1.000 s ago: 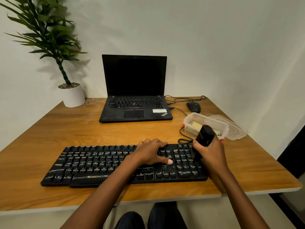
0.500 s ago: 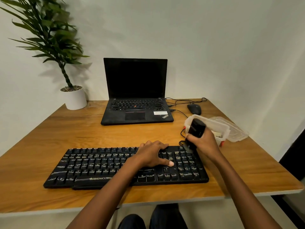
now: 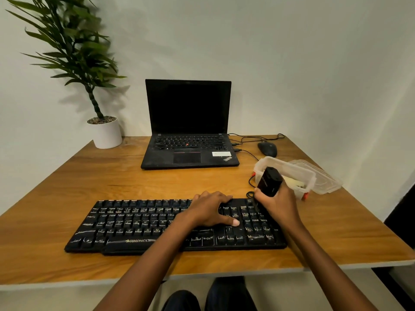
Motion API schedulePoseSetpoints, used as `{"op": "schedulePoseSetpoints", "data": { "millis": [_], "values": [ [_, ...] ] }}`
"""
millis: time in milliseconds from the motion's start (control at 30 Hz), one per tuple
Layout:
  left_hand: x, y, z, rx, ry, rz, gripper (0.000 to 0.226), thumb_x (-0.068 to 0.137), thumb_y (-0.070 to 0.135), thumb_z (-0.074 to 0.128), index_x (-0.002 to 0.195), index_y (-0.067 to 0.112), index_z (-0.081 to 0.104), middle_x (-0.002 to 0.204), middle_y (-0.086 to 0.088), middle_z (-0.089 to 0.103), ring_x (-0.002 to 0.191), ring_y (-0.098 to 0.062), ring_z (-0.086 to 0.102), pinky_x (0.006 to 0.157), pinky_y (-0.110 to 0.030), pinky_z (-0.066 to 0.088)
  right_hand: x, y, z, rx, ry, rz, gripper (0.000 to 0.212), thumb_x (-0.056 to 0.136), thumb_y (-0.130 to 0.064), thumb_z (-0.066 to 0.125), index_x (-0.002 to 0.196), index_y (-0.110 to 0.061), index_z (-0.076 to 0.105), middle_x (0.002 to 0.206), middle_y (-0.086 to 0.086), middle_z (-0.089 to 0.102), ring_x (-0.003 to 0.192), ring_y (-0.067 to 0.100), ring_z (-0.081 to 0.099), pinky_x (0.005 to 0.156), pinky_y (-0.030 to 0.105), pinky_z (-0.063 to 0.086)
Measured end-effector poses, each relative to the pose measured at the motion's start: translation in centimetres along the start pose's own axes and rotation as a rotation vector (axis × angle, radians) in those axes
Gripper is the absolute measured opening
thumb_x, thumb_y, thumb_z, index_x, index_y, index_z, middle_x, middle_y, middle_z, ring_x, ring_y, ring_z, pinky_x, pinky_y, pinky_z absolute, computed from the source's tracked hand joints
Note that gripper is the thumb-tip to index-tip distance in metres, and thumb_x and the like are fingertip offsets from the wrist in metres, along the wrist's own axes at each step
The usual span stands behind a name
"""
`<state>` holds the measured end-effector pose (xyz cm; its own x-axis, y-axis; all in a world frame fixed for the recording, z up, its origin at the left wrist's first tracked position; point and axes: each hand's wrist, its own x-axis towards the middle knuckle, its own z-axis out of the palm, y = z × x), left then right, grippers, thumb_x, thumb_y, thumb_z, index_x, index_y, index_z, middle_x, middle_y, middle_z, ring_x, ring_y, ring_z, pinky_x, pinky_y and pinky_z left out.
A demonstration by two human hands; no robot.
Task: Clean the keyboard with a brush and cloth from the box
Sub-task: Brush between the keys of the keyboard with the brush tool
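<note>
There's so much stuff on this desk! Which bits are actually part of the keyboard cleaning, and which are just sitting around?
In use: keyboard, under the left hand; brush, gripped by the right hand; open box and lid.
Lying about: laptop, mouse, potted plant.

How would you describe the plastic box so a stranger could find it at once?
On the wooden desk, look behind the right end of the black keyboard. The box is the clear open tub there; unlike the flat lid beside it, it has deep walls.
</note>
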<state>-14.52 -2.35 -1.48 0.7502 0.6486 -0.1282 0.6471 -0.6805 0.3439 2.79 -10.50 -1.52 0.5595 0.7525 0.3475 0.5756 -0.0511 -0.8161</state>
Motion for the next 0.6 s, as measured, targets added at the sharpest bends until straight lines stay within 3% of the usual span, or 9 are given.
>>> {"op": "schedulePoseSetpoints", "data": {
  "millis": [133,233,333,500,600],
  "values": [
    [0.1,0.0,0.0,-0.007,-0.005,0.004,0.083,0.080,0.058,0.059,0.148,0.026,0.024,0.151,0.005,0.032,0.134,-0.022,0.028,0.106,-0.038,0.020,0.0,0.3,-0.2,0.037,0.088,-0.007,0.043,0.076,-0.019,0.073,0.115,-0.014,0.054,0.091,-0.004,0.061,0.088,0.016,0.059,0.079,0.034,0.050],
    [0.1,0.0,0.0,-0.001,-0.007,0.002,0.082,0.081,0.059,0.059,0.148,0.026,0.024,0.151,0.005,0.032,0.134,-0.022,0.028,0.106,-0.038,0.021,-0.2,0.4,0.0,0.047,-0.004,0.035,0.037,0.075,-0.022,0.073,0.106,-0.019,0.054,0.090,-0.005,0.063,0.089,0.017,0.061,0.079,0.038,0.052],
    [0.2,0.0,0.0,-0.008,-0.016,0.006,0.082,0.081,0.058,0.059,0.148,0.026,0.024,0.151,0.005,0.032,0.133,-0.022,0.028,0.106,-0.039,0.021,0.3,0.5,-0.1,0.022,0.012,0.059,0.045,0.074,-0.027,0.073,0.113,-0.014,0.054,0.098,0.002,0.065,0.093,0.021,0.061,0.081,0.043,0.053],
    [0.2,-0.1,0.1,-0.009,-0.011,-0.002,0.082,0.081,0.058,0.059,0.148,0.027,0.025,0.151,0.006,0.032,0.134,-0.022,0.028,0.107,-0.039,0.020,0.0,0.1,-0.1,-0.051,-0.016,0.048,0.036,0.070,-0.021,0.074,0.099,-0.018,0.053,0.081,-0.005,0.060,0.084,0.018,0.058,0.072,0.031,0.046],
    [0.2,-0.1,0.0,-0.008,-0.015,0.011,0.082,0.081,0.059,0.058,0.148,0.027,0.024,0.151,0.006,0.032,0.134,-0.022,0.027,0.107,-0.039,0.020,0.9,-0.5,0.1,-0.099,0.020,0.044,0.039,0.072,-0.023,0.073,0.105,-0.015,0.054,0.083,-0.002,0.058,0.084,0.019,0.055,0.072,0.031,0.044]
  ]
}}
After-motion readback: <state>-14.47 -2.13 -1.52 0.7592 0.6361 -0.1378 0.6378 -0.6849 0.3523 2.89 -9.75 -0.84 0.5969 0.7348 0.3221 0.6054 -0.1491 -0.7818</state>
